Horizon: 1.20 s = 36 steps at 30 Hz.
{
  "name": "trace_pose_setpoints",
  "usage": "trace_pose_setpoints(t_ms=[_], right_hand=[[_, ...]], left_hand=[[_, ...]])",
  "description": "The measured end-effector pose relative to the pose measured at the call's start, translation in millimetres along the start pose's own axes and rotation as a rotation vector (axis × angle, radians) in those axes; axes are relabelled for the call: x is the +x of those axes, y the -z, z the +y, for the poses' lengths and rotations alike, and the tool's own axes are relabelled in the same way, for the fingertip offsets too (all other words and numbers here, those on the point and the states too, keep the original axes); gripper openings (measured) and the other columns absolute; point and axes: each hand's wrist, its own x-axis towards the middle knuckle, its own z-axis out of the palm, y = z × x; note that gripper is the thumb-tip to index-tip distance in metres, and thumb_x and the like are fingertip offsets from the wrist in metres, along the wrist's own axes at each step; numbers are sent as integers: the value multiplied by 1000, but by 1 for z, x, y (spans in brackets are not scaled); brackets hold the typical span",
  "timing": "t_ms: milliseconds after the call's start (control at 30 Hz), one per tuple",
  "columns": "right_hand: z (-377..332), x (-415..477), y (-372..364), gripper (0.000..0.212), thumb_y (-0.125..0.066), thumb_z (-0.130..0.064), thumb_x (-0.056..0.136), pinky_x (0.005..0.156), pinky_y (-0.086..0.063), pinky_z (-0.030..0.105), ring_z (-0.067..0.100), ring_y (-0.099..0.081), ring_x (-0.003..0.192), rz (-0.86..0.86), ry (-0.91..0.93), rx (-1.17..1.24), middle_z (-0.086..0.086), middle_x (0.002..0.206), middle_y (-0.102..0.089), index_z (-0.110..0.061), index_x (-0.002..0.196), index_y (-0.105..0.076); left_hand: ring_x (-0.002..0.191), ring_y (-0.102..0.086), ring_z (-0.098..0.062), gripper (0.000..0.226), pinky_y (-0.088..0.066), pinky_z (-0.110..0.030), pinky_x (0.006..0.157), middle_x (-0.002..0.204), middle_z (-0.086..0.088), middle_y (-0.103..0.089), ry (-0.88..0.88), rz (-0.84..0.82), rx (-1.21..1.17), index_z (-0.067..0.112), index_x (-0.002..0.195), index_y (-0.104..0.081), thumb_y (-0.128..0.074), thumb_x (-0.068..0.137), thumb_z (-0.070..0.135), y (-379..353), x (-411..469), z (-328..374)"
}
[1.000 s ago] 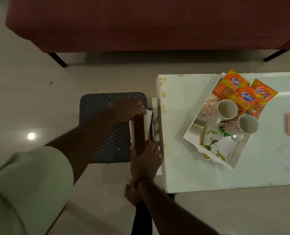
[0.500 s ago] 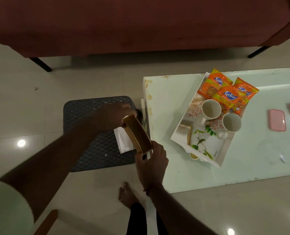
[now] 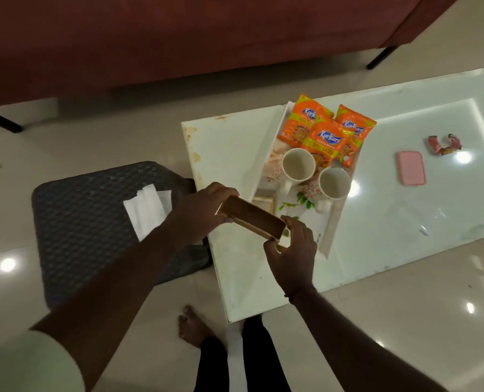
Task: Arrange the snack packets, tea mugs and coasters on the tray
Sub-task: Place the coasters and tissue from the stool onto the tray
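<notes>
A white tray (image 3: 332, 222) with a leaf print lies on the white table (image 3: 229, 154). At its far end are three orange snack packets (image 3: 324, 137). Two empty white mugs (image 3: 298, 166) (image 3: 334, 183) stand side by side in the middle. A square coaster (image 3: 263, 201) lies at the tray's near left. My left hand (image 3: 201, 213) and my right hand (image 3: 291, 256) each grip one end of a long brown wooden holder (image 3: 252, 217), held tilted in the air over the tray's near corner.
A dark woven stool (image 3: 88, 219) stands left of the table with white tissues (image 3: 147, 210) on it. On the table's right side lie a pink case (image 3: 411, 171) and crumpled wrappers (image 3: 444, 144). A maroon sofa (image 3: 178, 38) runs behind. My bare foot (image 3: 192, 326) is on the tiled floor.
Both hands lifted the brown holder off the stool and carried it right, over the table to the tray's near corner. The white tissues stayed on the stool.
</notes>
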Motion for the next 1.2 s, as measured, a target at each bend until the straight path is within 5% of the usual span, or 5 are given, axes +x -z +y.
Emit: trace_pose_setpoints(t_ms=[133,367,933,1200], right_hand=[[31,11,23,57,-75,-23,71,93,-34,28,19,-53,114,-1,-33,-20,-3,122,-63,-18,125,-56],[70,24,41,59,-77,-25,75,95,-36,32,22,-52,119,-15,-92,-43,1,129,-58,-16,129,-56],[98,31,39,57,-74,-22,76,92,-42,35,20,-50,116,-100,-108,-63,-2,126,-57,-22,129,-53],[49,-4,17,46,-74,-6,69,85,-43,32,19,-52,99,103,178,21,2,104,-57,-15,110,-56]], left_hand=[[104,-63,-18,50,-54,-34,85,134,7,-51,-39,-28,-67,29,135,-44,-62,90,39,-22,19,26],[111,-60,-22,49,-52,-45,88,133,4,-49,-28,-49,-35,28,135,-42,-60,91,38,-57,51,56],[114,-59,-24,52,-51,-44,93,138,1,-50,125,-34,-60,23,138,-43,-61,89,19,-89,51,61],[118,-54,-20,44,-48,-38,98,130,-2,-57,203,467,1,16,132,-53,-60,89,15,-61,-4,40]])
